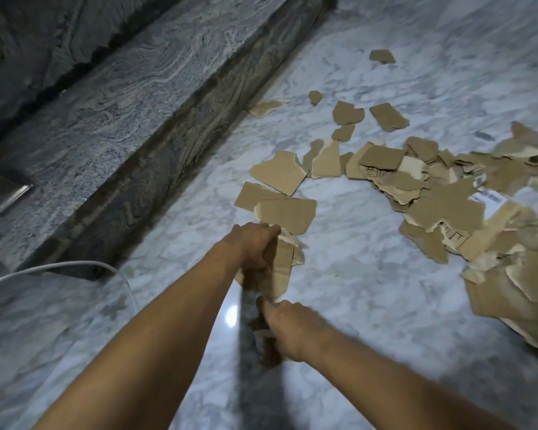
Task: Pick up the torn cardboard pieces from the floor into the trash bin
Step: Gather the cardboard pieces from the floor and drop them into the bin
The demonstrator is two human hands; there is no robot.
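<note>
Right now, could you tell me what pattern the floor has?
The floor is white marble with grey veining, clearest in the head view.

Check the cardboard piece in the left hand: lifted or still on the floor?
Cannot tell. The left hand grips the cardboard piece, fingers closed on it, but blur hides whether it clears the floor.

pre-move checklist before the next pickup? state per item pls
1. Left hand grip on cardboard stack: ok, shut on it.
2. Right hand load: ok, holds a cardboard scrap.
3. Next piece reachable: ok, just ahead of left hand.
4. Trash bin located: cannot tell, not in view.
5. White cable clear of hands: ok, lies to the left.
6. Floor cleared: not ok, big pile remains.
</note>
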